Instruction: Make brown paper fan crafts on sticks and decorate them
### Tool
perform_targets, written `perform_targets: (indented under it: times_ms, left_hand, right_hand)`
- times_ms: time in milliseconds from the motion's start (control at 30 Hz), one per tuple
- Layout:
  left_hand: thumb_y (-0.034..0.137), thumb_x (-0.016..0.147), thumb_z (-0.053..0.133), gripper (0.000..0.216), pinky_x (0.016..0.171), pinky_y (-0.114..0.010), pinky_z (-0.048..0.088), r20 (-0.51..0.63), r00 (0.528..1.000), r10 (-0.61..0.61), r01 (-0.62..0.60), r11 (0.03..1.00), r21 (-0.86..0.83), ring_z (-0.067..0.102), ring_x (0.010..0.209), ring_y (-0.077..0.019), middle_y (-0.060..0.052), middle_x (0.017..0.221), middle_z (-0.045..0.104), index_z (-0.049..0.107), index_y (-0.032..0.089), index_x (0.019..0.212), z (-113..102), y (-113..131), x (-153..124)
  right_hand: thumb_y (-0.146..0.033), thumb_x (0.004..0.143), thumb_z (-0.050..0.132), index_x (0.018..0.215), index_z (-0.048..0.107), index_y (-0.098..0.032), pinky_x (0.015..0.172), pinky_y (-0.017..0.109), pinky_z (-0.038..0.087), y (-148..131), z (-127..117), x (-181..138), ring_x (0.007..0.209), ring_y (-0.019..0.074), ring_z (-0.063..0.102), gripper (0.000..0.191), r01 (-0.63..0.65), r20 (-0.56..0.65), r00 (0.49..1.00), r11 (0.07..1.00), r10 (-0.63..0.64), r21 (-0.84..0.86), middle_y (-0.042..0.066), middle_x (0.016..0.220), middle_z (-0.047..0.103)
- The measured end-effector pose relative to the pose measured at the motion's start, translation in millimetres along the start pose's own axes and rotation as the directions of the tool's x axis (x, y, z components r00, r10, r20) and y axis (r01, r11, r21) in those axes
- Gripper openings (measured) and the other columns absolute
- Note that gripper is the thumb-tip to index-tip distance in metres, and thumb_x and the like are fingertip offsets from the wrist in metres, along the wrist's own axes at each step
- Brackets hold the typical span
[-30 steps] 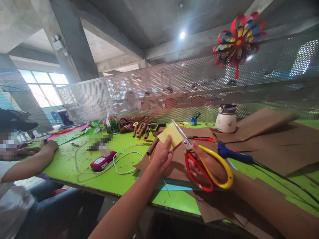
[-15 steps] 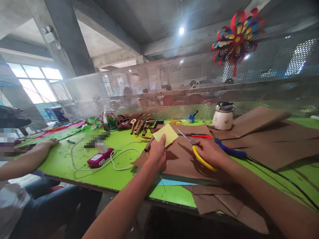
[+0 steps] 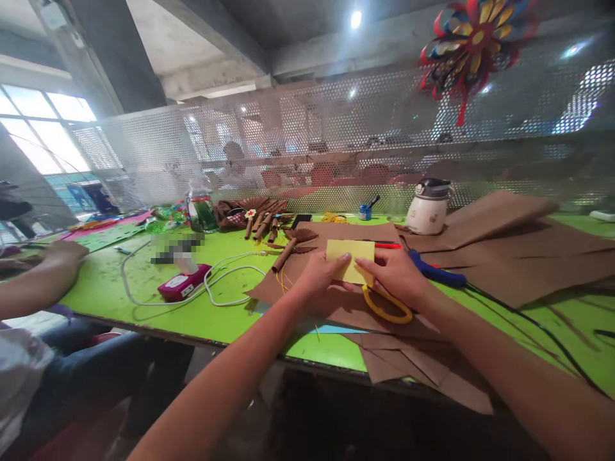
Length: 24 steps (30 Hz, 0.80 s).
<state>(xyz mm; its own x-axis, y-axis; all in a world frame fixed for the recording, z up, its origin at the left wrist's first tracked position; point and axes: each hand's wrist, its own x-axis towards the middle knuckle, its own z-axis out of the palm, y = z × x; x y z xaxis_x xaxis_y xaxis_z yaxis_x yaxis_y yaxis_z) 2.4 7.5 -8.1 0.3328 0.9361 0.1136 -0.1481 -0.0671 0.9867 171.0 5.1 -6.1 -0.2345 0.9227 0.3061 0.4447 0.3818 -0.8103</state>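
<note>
Both my hands hold a small yellow paper (image 3: 350, 259) over brown sheets (image 3: 346, 301) on the green table (image 3: 144, 301). My left hand (image 3: 319, 275) pinches the paper's left edge. My right hand (image 3: 396, 275) pinches its right edge, fingers closed on it. The scissors (image 3: 387, 310) lie on the brown sheets under my right hand; only a yellow handle loop shows.
A white kettle (image 3: 427, 208) and a blue glue gun (image 3: 435, 272) sit to the right, rolled brown paper pieces (image 3: 262, 224) behind. A pink device (image 3: 180, 287) with white cable lies at left. Another person's arm (image 3: 33, 282) rests at the far left. A mesh screen (image 3: 307, 153) backs the table.
My right hand lowered the scissors onto the brown sheets, let them go and took the yellow paper's right edge. The paper came down flat between both hands. The camera tilted down.
</note>
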Motion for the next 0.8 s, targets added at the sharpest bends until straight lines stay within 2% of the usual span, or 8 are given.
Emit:
perform_targets:
  times_ms: [67, 133, 300, 400, 500, 600, 700, 800]
  left_hand:
    - [0.040, 0.076, 0.060, 0.036, 0.047, -0.023, 0.050, 0.030, 0.999, -0.020, 0.019, 0.999, 0.036, 0.064, 0.066, -0.0181, -0.008, 0.078, 0.068, 0.062, 0.013, 0.098, 2, 0, -1]
    - [0.042, 0.079, 0.054, 0.036, 0.047, -0.023, 0.050, 0.029, 0.999, -0.027, 0.025, 0.998, 0.054, 0.064, 0.063, -0.0176, -0.009, 0.078, 0.068, 0.063, 0.012, 0.097, 3, 1, -3]
    - [0.044, 0.083, 0.050, 0.040, 0.045, -0.024, 0.050, 0.006, 0.999, -0.051, 0.050, 0.997, 0.061, 0.064, 0.057, -0.0177, -0.012, 0.074, 0.068, 0.062, 0.007, 0.096, 0, 9, -7]
    - [0.041, 0.082, 0.051, 0.039, 0.043, -0.024, 0.049, -0.038, 0.998, -0.057, 0.060, 0.996, 0.062, 0.064, 0.054, -0.0182, -0.014, 0.073, 0.068, 0.063, 0.006, 0.094, -5, 16, -8]
    - [0.036, 0.081, 0.054, 0.034, 0.039, -0.023, 0.046, -0.055, 0.997, -0.062, 0.066, 0.994, 0.082, 0.062, 0.049, -0.0180, -0.014, 0.068, 0.067, 0.064, 0.005, 0.092, -14, 18, -7]
    - [0.034, 0.081, 0.054, 0.031, 0.035, -0.020, 0.042, -0.073, 0.993, -0.089, 0.097, 0.990, 0.105, 0.060, 0.045, -0.0162, -0.011, 0.062, 0.066, 0.064, 0.007, 0.093, -22, 13, -6]
    - [0.033, 0.082, 0.052, 0.031, 0.036, -0.020, 0.042, -0.082, 0.993, -0.090, 0.097, 0.991, 0.089, 0.061, 0.049, -0.0165, -0.012, 0.069, 0.068, 0.064, 0.008, 0.096, -22, 6, -5]
    - [0.034, 0.080, 0.054, 0.030, 0.037, -0.021, 0.043, -0.029, 0.997, -0.073, 0.073, 0.997, 0.000, 0.060, 0.054, -0.0157, -0.012, 0.075, 0.068, 0.065, 0.009, 0.093, -16, 1, -6]
  right_hand:
    - [-0.045, 0.076, 0.053, 0.067, 0.063, -0.013, 0.036, 0.022, 0.031, 2, 6, -2, 0.038, 0.0108, 0.045, 0.035, -0.055, -0.033, 0.998, 0.998, 0.055, -0.020, 0.001, 0.046, 0.056]
    - [-0.044, 0.077, 0.053, 0.063, 0.061, -0.013, 0.035, 0.021, 0.029, 3, 8, -3, 0.034, 0.0099, 0.041, 0.034, -0.056, -0.014, 0.998, 0.998, 0.056, 0.002, -0.002, 0.039, 0.050]
    - [-0.041, 0.082, 0.048, 0.061, 0.056, -0.016, 0.040, 0.021, 0.031, 3, 3, -2, 0.039, 0.0104, 0.045, 0.033, 0.144, -0.049, 0.988, 0.988, -0.147, -0.054, -0.002, 0.042, 0.051]
    - [-0.043, 0.085, 0.042, 0.058, 0.053, -0.017, 0.042, 0.021, 0.034, 4, 2, -2, 0.040, 0.0103, 0.047, 0.039, 0.190, -0.044, 0.980, 0.981, -0.192, -0.050, -0.001, 0.045, 0.053]
    - [-0.046, 0.085, 0.041, 0.071, 0.060, -0.017, 0.044, 0.022, 0.039, 7, 4, -2, 0.042, 0.0108, 0.050, 0.037, 0.185, -0.065, 0.981, 0.982, -0.183, 0.031, 0.000, 0.053, 0.058]
    - [-0.045, 0.084, 0.045, 0.095, 0.062, -0.016, 0.049, 0.023, 0.043, 9, 8, 1, 0.050, 0.0122, 0.053, 0.036, 0.199, -0.176, 0.966, 0.979, -0.188, 0.049, 0.003, 0.065, 0.061]
    - [-0.041, 0.081, 0.051, 0.110, 0.057, -0.016, 0.057, 0.025, 0.047, 11, 10, 4, 0.063, 0.0139, 0.057, 0.039, 0.251, -0.239, 0.940, 0.968, -0.242, 0.009, 0.005, 0.080, 0.062]
    - [-0.033, 0.074, 0.061, 0.109, 0.057, -0.017, 0.066, 0.028, 0.048, 11, 11, 5, 0.072, 0.0160, 0.057, 0.038, 0.291, -0.216, 0.926, 0.950, -0.309, -0.112, 0.006, 0.089, 0.062]
